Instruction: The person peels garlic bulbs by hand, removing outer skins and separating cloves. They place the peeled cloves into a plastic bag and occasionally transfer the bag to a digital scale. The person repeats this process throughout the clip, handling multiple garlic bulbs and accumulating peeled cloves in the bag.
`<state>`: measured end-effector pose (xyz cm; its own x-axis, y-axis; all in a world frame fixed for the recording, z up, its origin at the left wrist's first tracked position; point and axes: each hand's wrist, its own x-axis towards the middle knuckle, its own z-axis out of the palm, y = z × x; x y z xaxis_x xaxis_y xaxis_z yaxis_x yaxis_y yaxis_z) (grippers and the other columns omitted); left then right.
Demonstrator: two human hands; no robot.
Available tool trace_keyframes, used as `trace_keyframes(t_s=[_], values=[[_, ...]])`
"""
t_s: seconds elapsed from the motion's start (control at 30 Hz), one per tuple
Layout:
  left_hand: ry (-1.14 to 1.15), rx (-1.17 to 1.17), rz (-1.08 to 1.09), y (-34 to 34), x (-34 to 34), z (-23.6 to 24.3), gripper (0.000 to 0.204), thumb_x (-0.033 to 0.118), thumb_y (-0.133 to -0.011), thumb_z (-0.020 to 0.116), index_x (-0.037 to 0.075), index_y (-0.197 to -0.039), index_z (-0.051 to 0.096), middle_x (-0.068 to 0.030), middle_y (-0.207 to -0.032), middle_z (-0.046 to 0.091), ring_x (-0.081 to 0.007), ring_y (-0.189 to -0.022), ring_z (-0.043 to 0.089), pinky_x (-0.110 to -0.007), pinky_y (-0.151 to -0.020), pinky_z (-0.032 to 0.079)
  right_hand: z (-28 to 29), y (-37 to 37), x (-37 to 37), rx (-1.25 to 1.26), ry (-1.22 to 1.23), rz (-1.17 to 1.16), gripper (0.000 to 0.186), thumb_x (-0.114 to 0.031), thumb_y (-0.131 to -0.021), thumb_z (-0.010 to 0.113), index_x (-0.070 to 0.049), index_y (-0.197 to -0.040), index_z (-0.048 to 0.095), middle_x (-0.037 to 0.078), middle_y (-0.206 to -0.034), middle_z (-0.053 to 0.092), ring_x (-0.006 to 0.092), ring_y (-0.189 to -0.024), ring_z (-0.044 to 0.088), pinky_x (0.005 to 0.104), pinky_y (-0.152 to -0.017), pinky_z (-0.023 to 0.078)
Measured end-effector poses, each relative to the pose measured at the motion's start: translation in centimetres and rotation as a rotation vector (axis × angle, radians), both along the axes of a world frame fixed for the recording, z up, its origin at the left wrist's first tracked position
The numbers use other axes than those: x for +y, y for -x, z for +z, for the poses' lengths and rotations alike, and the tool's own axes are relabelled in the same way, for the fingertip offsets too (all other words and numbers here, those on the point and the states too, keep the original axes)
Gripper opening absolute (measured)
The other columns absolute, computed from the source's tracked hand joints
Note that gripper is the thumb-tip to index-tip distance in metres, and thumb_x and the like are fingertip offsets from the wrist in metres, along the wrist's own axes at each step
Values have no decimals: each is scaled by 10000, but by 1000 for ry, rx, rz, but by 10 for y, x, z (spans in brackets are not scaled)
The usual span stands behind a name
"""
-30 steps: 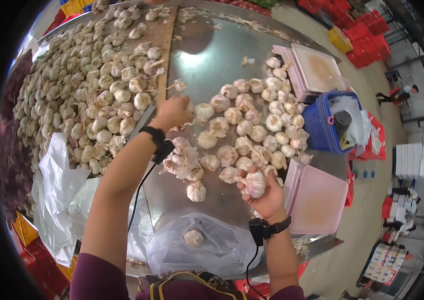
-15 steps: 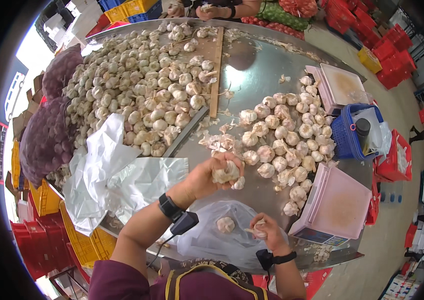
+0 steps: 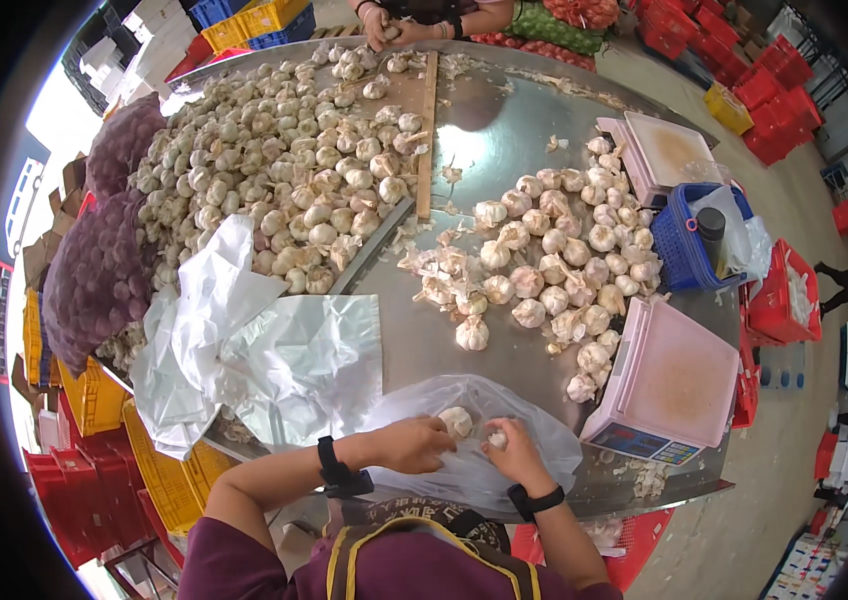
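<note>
My left hand (image 3: pixel 412 445) is over the clear plastic bag (image 3: pixel 404 398), its fingers curled and pressed together. Whatever they grip is hidden. Just beside its fingertips a garlic bulb (image 3: pixel 457 422) rests at the bag. My right hand (image 3: pixel 521 456) is closed on a small pale garlic bulb (image 3: pixel 497 438), which shows between thumb and fingers above the same bag. Past the bag, a single garlic bulb (image 3: pixel 472 334) lies at the near side of the sorted garlic pile (image 3: pixel 564 250).
A large garlic heap (image 3: pixel 274 170) fills the left, behind a wooden strip (image 3: pixel 428 140) and crumpled white plastic sheets (image 3: pixel 294 360). Purple mesh sacks (image 3: pixel 94 280) stand beyond it. Pink scales (image 3: pixel 669 380) and a blue basket (image 3: pixel 694 240) line the right. Another person's hands (image 3: pixel 394 30) work across the table.
My left hand has come down from the pile to the bag, and the bulb it held is no longer visible in it. A bulb now lies by the pile. My right hand moved slightly left.
</note>
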<state>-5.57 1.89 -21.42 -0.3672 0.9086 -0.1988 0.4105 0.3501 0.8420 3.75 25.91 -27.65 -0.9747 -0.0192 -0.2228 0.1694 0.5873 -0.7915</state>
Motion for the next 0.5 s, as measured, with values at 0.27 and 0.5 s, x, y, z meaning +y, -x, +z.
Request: trace_keyframes(t_s=[0.27, 0.5], values=[[103, 240, 434, 109, 45, -17, 348, 213, -843, 592, 85, -1165, 562, -163, -949, 641, -348, -867, 628, -417, -741, 510, 34, 118, 45, 116, -67, -182, 454, -110, -759, 705, -91, -1181, 540, 136, -1091, 574, 324, -1043, 552, 390, -802, 483], [472, 444, 413, 185, 94, -65, 463, 399, -745, 703, 112, -1070, 540, -141, -862, 674, -314, -813, 663, -442, -680, 518, -11, 181, 41, 202, -526, 6, 476, -131, -733, 724, -142, -1173, 543, 86, -1212, 481, 331, -1033, 544, 430, -854, 487]])
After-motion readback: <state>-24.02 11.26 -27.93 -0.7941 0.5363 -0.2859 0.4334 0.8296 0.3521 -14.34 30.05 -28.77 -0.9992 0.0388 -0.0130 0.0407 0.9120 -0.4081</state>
